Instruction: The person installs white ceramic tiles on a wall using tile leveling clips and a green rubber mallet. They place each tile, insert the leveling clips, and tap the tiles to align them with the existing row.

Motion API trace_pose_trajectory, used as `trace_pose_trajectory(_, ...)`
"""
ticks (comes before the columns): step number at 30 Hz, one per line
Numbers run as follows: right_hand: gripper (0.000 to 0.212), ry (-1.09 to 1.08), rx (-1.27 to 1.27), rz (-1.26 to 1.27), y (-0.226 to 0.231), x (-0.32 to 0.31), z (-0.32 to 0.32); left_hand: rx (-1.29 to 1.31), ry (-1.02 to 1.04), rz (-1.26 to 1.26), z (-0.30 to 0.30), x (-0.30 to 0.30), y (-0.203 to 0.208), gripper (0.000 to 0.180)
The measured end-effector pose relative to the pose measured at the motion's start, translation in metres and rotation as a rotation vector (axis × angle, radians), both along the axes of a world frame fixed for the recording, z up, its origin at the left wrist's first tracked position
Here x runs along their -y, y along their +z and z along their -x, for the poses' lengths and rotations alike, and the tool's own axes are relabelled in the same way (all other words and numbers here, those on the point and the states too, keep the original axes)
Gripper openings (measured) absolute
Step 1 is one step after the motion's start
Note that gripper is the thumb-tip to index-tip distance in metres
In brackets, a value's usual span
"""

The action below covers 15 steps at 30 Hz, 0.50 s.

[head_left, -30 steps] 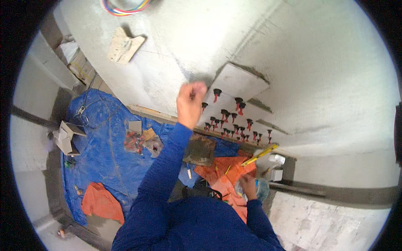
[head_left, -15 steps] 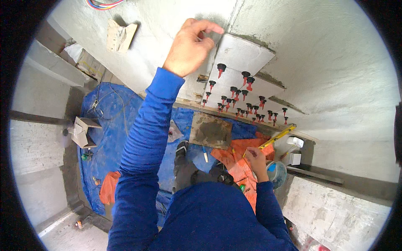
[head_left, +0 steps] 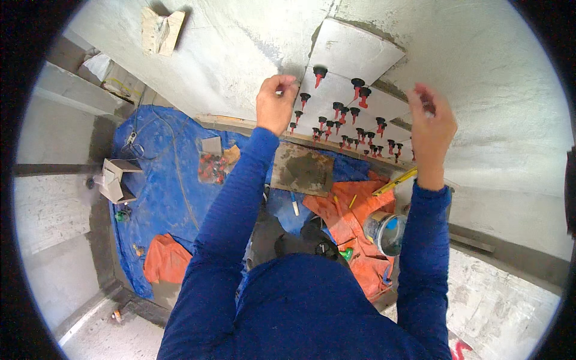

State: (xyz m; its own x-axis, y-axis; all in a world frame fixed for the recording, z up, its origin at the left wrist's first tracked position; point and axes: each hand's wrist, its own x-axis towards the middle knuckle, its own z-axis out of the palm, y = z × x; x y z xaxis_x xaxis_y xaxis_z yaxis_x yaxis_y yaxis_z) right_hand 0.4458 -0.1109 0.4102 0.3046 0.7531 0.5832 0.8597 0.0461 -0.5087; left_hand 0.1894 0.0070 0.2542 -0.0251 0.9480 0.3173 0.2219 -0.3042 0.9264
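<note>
Large pale tiles [head_left: 354,51] cover part of the wall, with several black-and-red tile levelling spacers [head_left: 320,74] standing along their joints. My left hand [head_left: 277,107] is beside the tiles' left edge, its thumb and forefinger closed in a pinch. Whatever it may hold is too small to make out. Over the right side of the tiles, my right hand [head_left: 433,129] is raised. Its fingers are curled but smeared by motion, so whether it holds anything does not show.
Below lie a blue tarp [head_left: 162,162], a mortar-smeared board [head_left: 303,171] and an orange sheet [head_left: 345,222]. A bucket [head_left: 384,231] and a yellow spirit level [head_left: 395,182] are at the right. A bag of red and black pieces [head_left: 212,168] lies on the tarp.
My left hand has come down from the upper tile's corner to lower along the tiles' left edge. My right hand has risen from beside the bucket to the tiles' right side.
</note>
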Motion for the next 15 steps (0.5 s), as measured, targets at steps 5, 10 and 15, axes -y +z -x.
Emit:
trace_pose_trajectory(5, 0.021, 0.076, 0.293, -0.062, 0.038, -0.035, -0.007, 0.067, 0.058, -0.018, -0.020, -0.026, -0.009, 0.029)
trace_pose_trajectory(10, 0.018, 0.267, 0.540, -0.129, 0.045, -0.060, -0.032, 0.057, 0.062, -0.026, -0.028, -0.045, -0.020, 0.034)
trace_pose_trajectory(15, 0.020, 0.322, 0.573, -0.120, 0.039, -0.069, -0.045, 0.151, -0.008, -0.015, -0.029, -0.054, -0.025, 0.032)
